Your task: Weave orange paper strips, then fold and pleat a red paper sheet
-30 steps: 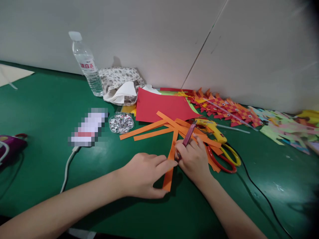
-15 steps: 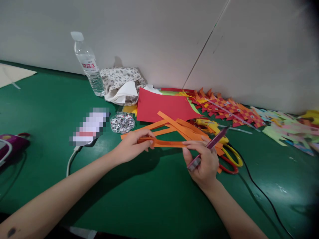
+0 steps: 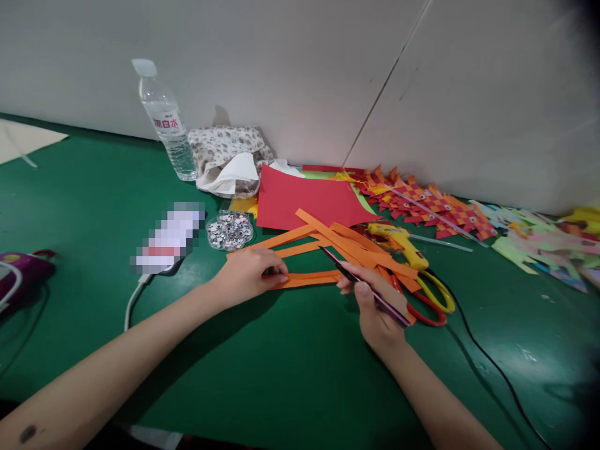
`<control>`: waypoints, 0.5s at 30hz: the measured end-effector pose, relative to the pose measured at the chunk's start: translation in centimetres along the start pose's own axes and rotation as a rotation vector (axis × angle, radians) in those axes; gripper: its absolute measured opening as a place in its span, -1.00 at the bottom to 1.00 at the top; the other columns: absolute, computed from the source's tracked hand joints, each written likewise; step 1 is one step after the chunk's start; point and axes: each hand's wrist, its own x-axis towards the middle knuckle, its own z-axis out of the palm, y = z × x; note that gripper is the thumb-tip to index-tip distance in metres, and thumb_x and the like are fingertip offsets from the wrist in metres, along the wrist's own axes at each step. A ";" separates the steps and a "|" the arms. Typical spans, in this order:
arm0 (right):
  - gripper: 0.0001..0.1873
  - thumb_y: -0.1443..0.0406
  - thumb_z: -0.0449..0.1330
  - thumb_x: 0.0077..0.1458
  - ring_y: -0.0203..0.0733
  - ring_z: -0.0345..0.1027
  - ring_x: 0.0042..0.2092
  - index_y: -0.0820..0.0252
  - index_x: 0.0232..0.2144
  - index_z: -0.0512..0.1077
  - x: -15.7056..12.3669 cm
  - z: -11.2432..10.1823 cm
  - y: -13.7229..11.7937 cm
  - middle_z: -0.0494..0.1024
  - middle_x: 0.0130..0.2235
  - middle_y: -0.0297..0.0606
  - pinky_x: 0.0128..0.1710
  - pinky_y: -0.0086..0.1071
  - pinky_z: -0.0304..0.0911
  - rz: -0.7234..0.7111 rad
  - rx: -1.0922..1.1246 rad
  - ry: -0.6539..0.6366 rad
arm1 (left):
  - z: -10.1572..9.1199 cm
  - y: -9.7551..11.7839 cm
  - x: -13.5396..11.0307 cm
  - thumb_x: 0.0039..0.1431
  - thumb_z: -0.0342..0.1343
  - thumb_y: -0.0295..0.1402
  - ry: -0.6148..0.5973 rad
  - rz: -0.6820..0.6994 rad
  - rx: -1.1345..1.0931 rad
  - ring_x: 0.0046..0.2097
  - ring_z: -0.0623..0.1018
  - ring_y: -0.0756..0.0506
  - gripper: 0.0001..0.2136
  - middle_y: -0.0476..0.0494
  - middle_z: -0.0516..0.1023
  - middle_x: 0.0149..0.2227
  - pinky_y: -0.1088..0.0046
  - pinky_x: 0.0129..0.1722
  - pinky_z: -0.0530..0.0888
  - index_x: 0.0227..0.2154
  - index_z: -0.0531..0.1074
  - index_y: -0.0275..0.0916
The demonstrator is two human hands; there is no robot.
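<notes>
The orange strip [image 3: 313,279] lay just below the middle of the frame, running nearly level between the left hand [image 3: 248,275] and the right hand [image 3: 380,319]. It looked like paper, perhaps doubled, so I judged it very light, flexible along its length, easily creased or torn, and not especially slippery; a gentle pinch near each end, flat across the width, seemed the safest hold, since a hard squeeze would likely leave a kink. The left fingers were pinched together on the strip's left end. The right fingers were closed around a purple pen-like tool [image 3: 387,305], and their tips reached the strip's right end, though whether they gripped it or merely touched it could not be told. Loose orange strips [image 3: 363,250] lay just beyond, right of centre, near the yellow glue gun [image 3: 400,245] and the scissors [image 3: 434,312]. Compared with half a second earlier, the strip sat slightly lower in the frame and seemed closer to the worktop [image 3: 281,369]; the tool, which had pointed to the upper right, now aimed its dark tip to the upper left. The left hand had barely shifted, and the red card [image 3: 309,200] in the upper middle looked unmoved.
</notes>
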 end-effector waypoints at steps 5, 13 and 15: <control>-0.95 0.27 0.18 0.18 -0.28 0.47 -0.43 0.09 -0.27 0.41 0.3 0.5 -0.4 0.58 -0.43 -0.35 -0.41 -0.38 0.43 0.221 0.262 0.065 | -0.4 -0.1 0.1 0.19 0.08 -0.37 -0.059 0.051 -0.003 -0.34 0.51 0.00 -0.87 -0.01 0.59 -0.35 0.55 -0.42 0.34 -0.37 0.54 -0.19; -0.73 0.10 0.26 0.05 -0.31 0.28 -0.61 0.18 -0.49 0.44 0.9 0.2 0.5 0.40 -0.63 -0.37 -0.63 -0.43 0.25 0.360 0.171 0.099 | -0.7 0.3 0.0 0.14 0.11 -0.35 -0.100 0.023 -0.014 -0.36 0.50 0.00 -0.89 -0.02 0.57 -0.39 0.54 -0.45 0.30 -0.39 0.54 -0.19; -0.73 0.11 0.24 0.08 -0.32 0.25 -0.61 0.18 -0.49 0.43 0.8 0.2 0.6 0.37 -0.63 -0.38 -0.63 -0.43 0.23 0.355 0.119 0.080 | -0.6 0.4 0.0 0.14 0.12 -0.36 -0.102 0.021 -0.030 -0.34 0.50 -0.01 -0.89 -0.02 0.56 -0.39 0.54 -0.43 0.32 -0.36 0.54 -0.19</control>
